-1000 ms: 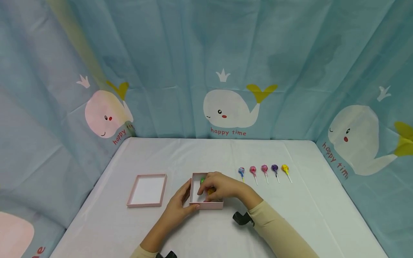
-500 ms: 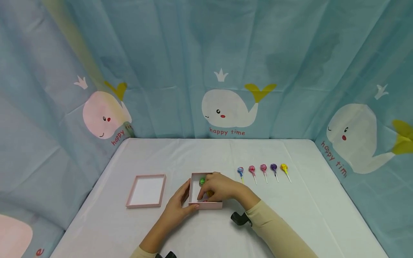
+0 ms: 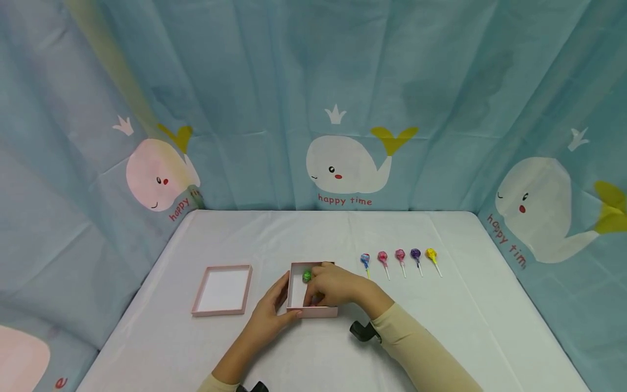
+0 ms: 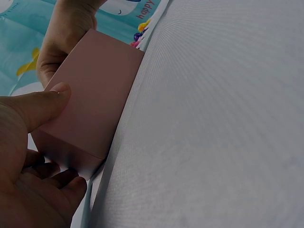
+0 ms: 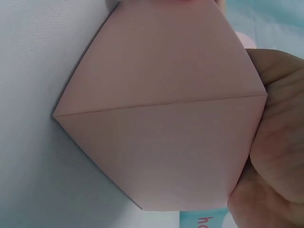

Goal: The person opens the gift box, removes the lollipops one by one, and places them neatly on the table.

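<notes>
An uncovered pink box [image 3: 319,312] stands on the white table. My left hand [image 3: 270,311] holds its near left corner; in the left wrist view the thumb [image 4: 58,97] presses on the front wall and the other fingers bend at the side. My right hand [image 3: 337,286] reaches over the right wall, fingers bent down inside the box. A green-wrapped lollipop [image 3: 306,276] lies near the back left inside. A bit of pink shows under the right fingertips, but whether they pinch it is hidden. The right wrist view shows mostly the box's outer walls [image 5: 161,147].
A shallow pink lid [image 3: 222,291], white inside, lies left of the box. To the back right is a row of wrapped lollipops: blue [image 3: 365,258], two pink [image 3: 400,255], purple [image 3: 416,254] and yellow [image 3: 431,253]. A whale-print curtain [image 3: 274,163] surrounds the table.
My right hand has shifted slightly inside the box and its fingers have drawn closer together. The yellow-orange thing seen under it earlier is now hidden; the green lollipop shows more fully. The left hand stays put.
</notes>
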Tool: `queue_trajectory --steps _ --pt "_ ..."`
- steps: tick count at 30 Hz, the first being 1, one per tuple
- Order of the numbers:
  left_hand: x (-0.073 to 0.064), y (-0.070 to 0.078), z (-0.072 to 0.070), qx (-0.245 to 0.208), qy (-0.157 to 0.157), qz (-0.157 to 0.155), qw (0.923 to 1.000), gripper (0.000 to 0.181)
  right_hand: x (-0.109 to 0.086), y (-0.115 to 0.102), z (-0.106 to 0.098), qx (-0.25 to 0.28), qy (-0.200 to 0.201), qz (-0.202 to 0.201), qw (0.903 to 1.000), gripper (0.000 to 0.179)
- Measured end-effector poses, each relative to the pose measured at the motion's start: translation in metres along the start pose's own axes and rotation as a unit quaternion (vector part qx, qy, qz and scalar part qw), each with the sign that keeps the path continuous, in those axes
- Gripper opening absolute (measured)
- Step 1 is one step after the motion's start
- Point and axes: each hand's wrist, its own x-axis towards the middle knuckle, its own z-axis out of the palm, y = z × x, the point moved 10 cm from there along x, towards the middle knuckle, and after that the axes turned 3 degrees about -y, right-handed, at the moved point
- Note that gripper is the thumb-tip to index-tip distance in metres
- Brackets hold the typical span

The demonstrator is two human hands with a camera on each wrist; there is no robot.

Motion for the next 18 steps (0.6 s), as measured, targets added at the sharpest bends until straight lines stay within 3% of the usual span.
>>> queue_trajectory --steps 5,9,18 --pt "0.001 0.002 -0.001 0.003 0.002 0.015 0.9999 0.101 0.000 0.001 -0.002 0.015 0.009 0.003 0.9998 0.016" --pt "0.002 0.004 -0.002 0.004 0.005 0.025 0.9997 0.099 -0.001 0.008 -0.006 0.066 0.039 0.017 0.9969 0.015" --pt "0.000 0.001 0.000 -0.004 0.000 0.010 0.9999 0.099 -0.007 0.014 -0.017 0.174 0.123 -0.004 0.9770 0.024"
